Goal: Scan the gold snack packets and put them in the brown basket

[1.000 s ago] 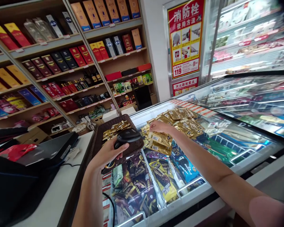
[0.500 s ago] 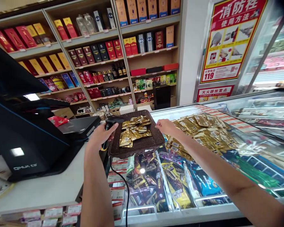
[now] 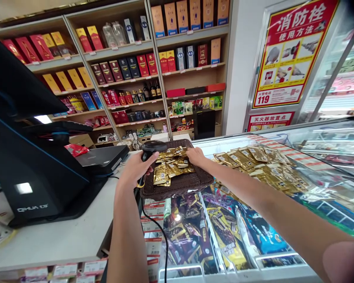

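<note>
My left hand (image 3: 137,169) is wrapped round the handle of a black handheld barcode scanner (image 3: 153,147), held over the left side of a brown woven basket (image 3: 179,186). Its cable hangs down below my wrist. Several small gold foil packets (image 3: 166,169) lie in the basket. My right hand (image 3: 196,155) reaches in over the right side, fingers curled down against the packets; the fingertips are hidden, so what they hold does not show. To the right, a heap of larger gold packets (image 3: 265,169) lies on the glass freezer top (image 3: 242,142).
Left stands a black checkout terminal (image 3: 47,165) on a white counter (image 3: 67,239). Wrapped ice creams (image 3: 224,236) show through the freezer glass. Behind are shelves (image 3: 129,80) of boxes and bottles, and a red and yellow poster (image 3: 289,55) on the right.
My right hand has moved from the basket's right rim inward onto the gold packets. The scanner in my left hand has come up and over the basket slightly. The view has shifted a little.
</note>
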The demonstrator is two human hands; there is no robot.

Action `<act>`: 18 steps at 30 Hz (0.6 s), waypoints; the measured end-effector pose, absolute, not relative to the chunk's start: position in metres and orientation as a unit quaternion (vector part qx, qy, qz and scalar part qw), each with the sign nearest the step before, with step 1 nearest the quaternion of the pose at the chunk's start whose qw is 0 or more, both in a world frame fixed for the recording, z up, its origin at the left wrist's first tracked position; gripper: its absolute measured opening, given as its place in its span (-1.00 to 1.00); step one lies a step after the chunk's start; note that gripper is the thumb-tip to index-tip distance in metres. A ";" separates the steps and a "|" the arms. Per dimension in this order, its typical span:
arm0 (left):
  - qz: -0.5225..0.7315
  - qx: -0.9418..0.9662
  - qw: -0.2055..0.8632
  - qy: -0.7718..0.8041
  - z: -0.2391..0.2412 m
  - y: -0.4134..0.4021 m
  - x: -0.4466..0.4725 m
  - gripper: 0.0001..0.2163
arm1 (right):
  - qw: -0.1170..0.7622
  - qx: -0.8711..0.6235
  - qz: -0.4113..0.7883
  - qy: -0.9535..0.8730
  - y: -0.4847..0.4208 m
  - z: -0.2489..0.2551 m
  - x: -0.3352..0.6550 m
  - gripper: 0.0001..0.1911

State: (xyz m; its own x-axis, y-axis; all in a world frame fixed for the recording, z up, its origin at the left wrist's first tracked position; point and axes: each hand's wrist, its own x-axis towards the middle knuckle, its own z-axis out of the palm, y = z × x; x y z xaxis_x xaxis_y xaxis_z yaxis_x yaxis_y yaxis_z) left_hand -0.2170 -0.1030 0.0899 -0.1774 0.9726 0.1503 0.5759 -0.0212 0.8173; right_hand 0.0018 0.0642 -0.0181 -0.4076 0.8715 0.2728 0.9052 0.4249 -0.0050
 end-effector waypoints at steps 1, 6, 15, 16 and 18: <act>0.400 0.592 0.249 0.654 0.090 -0.103 -0.215 -0.43 | 0.123 -0.532 -0.073 -0.834 0.057 -0.018 0.007 -0.66; 0.402 0.585 0.269 0.651 0.091 -0.103 -0.203 -0.42 | 0.233 -0.585 -0.057 -0.775 0.014 -0.019 0.046 -0.70; 0.370 0.632 0.344 0.588 0.081 -0.093 -0.159 -0.47 | 0.556 -0.475 0.522 -0.440 -0.018 -0.043 0.117 -0.96; 0.365 0.634 0.358 0.580 0.079 -0.091 -0.152 -0.47 | 0.569 -0.452 0.554 -0.406 -0.020 -0.046 0.123 -0.88; 0.346 0.641 0.382 0.569 0.073 -0.088 -0.141 -0.47 | 0.593 -0.424 0.582 -0.359 -0.024 -0.052 0.136 -0.76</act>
